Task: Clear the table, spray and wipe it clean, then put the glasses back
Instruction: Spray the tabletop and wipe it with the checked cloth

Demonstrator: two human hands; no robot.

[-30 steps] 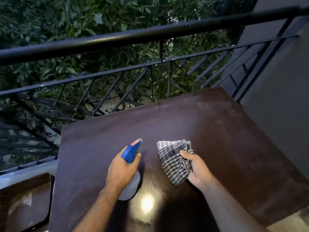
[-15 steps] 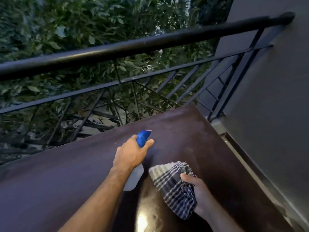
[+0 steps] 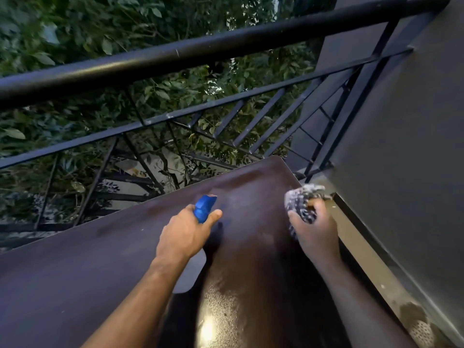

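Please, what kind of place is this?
Probably a small balcony: a black metal railing with leafy trees behind it, a dark table close to it, and a grey wall at the right.

Bare dark brown flat tabletop (image 3: 75,272) from 6 to 10 o'clock, open for passing. At centre, left hand (image 3: 184,237) gripping blue-nozzled white plastic spray bottle (image 3: 204,208), blocking the middle. At 3 o'clock, right hand (image 3: 315,229) bunched round checked grey-and-white cloth (image 3: 301,200) by the table's edge. Beyond, from 9 to 1 o'clock, black metal tubular railing (image 3: 200,50); from 1 to 5 o'clock, plain grey wall (image 3: 406,159), narrow floor strip between.
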